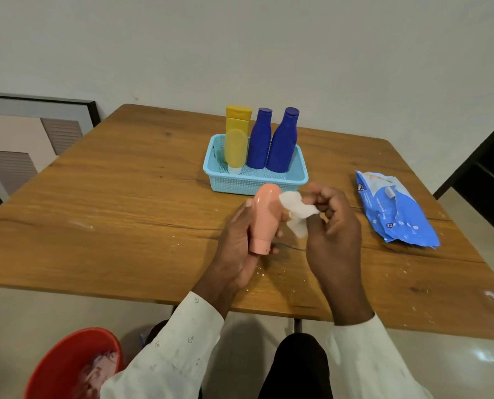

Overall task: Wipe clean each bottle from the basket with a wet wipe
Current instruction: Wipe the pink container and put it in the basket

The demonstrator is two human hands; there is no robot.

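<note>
**Inspector:** Nearest the camera in the head view, a red bin [67,367] is sitting on the floor by the person's left sleeve, with crumpled pale material inside. I am judging it a discard point, placed within reach.

**Assistant:** And the hands?

**Inspector:** The left hand [237,249] is wrapping its fingers around the peach bottle [264,220], holding it over the table [96,203] with the cap end toward the person and the rounded base pointing away. That is exposing the upper side for wiping. The right hand [330,223] is pinching the wet wipe [296,210] between thumb and fingertips; the wipe is touching the bottle's right flank near the base.

**Assistant:** The remaining items?

**Inspector:** The blue basket [254,182] is standing just beyond the hands, holding a yellow bottle [236,139] and two dark blue bottles [271,139] upright. The wipes pack [395,208] is lying well to the right, on the side of the wiping hand.

**Assistant:** Progress?

**Inspector:** I am judging this bottle mid-wipe. Whether those in the basket are already cleaned, I cannot tell.
</note>
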